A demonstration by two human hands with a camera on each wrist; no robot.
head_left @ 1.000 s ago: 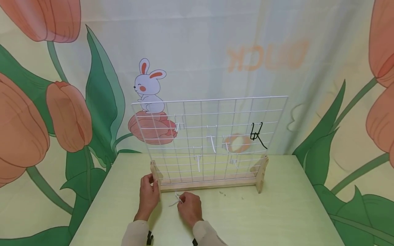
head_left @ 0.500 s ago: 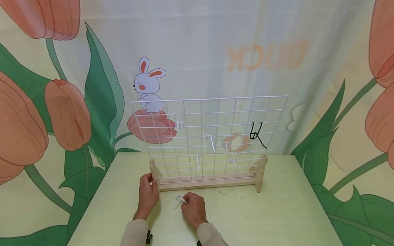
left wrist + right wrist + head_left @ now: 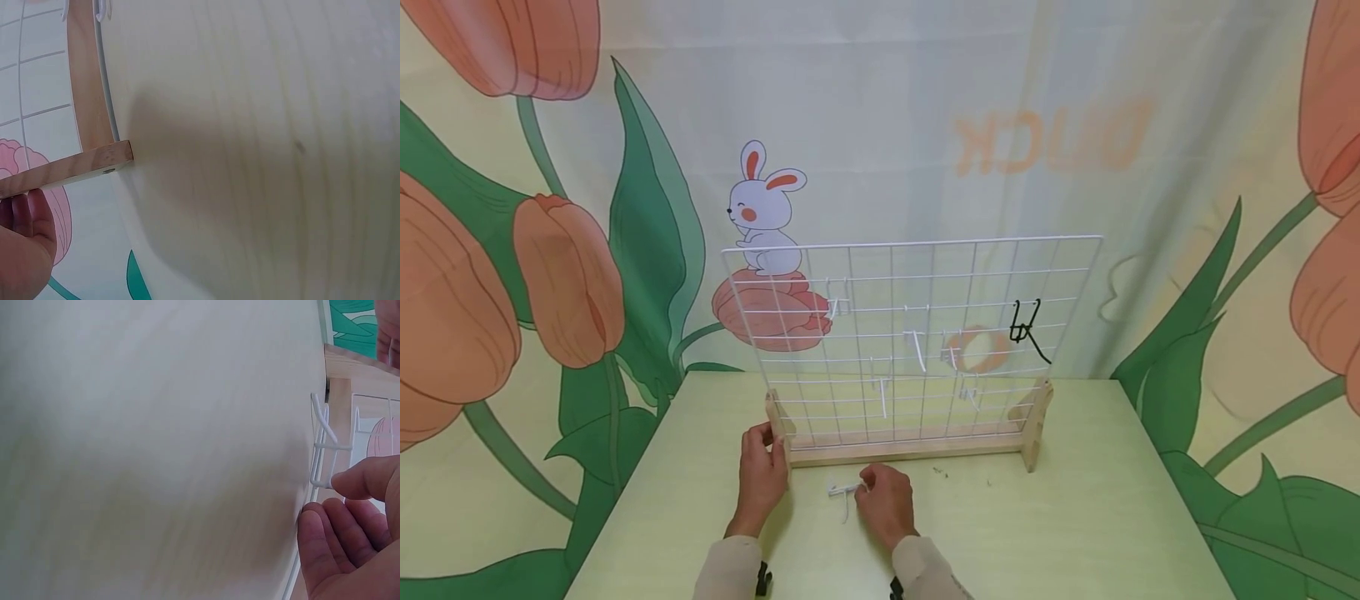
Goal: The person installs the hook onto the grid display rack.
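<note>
A white wire grid panel (image 3: 940, 333) stands in a wooden stand (image 3: 910, 451). My left hand (image 3: 760, 479) holds the stand's left end support (image 3: 75, 165); in the left wrist view its fingers (image 3: 39, 215) meet the wood, and part of the grip is hidden. In front of the stand, my right hand (image 3: 886, 504) pinches a white wire hook (image 3: 844, 490) at one end, thumb against the wire. The hook's frame (image 3: 322, 450) points left, low over the table, with its prong hanging toward me in the head view.
Several white hooks, such as one at the middle (image 3: 917, 350), hang on the grid. A black hook (image 3: 1022, 332) hangs at its right. Small dark crumbs (image 3: 941, 472) lie on the pale table (image 3: 1075, 533). A printed curtain (image 3: 887, 125) stands behind.
My right hand has moved slightly right with the white hook, and the hook has turned so its prong now points down toward me. My left hand has stayed on the stand.
</note>
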